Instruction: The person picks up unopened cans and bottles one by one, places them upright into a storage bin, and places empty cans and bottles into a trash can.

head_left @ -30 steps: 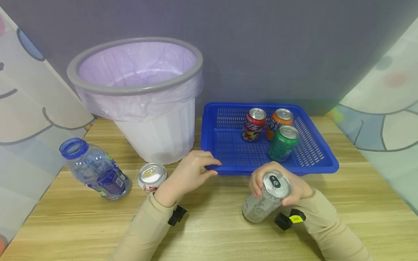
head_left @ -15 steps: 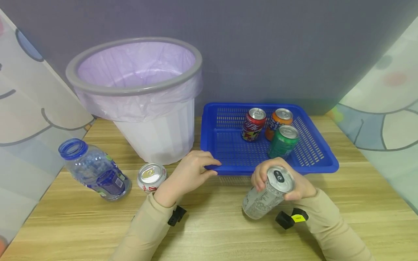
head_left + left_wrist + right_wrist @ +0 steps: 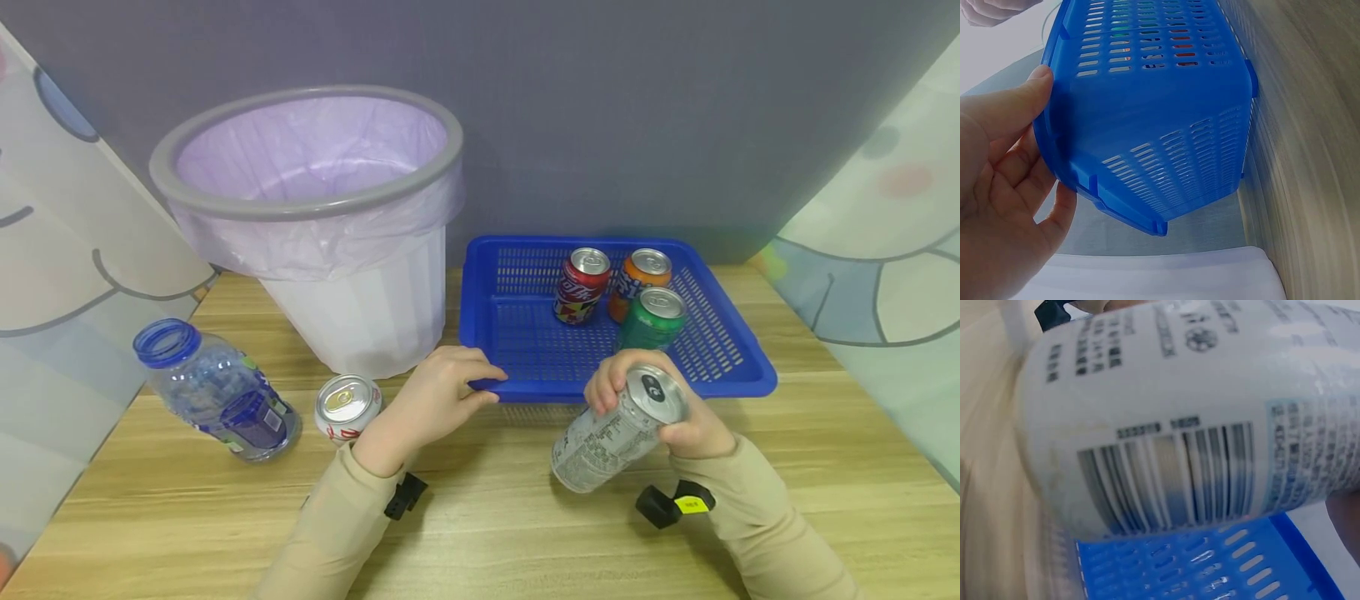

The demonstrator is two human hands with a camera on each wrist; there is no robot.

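Note:
My right hand [image 3: 678, 408] grips a tall silver-grey drink can [image 3: 611, 437] near its top, tilted with the top leaning right, in front of the basket. Its barcode side fills much of the right wrist view. At the front left corner of the blue plastic basket [image 3: 487, 333], my left hand [image 3: 442, 392] pinches the rim between thumb and fingers; the left wrist view shows the thumb [image 3: 1035, 84] over the edge. Inside the basket stand a red can [image 3: 581, 287], an orange can [image 3: 641, 279] and a green can [image 3: 652, 321], whose lower part is hidden by the right hand.
A white bin [image 3: 367, 308] with a grey rim and purple liner stands behind the left hand. A white can [image 3: 348, 408] sits beside the left wrist. Farther left is an uncapped clear bottle [image 3: 225, 400] with a blue neck. A grey panel [image 3: 637, 125] rises behind the basket.
The right hand has lifted the silver-grey can and moved slightly up and right, tilting it further and overlapping the green can more. The left hand stays on the basket rim.

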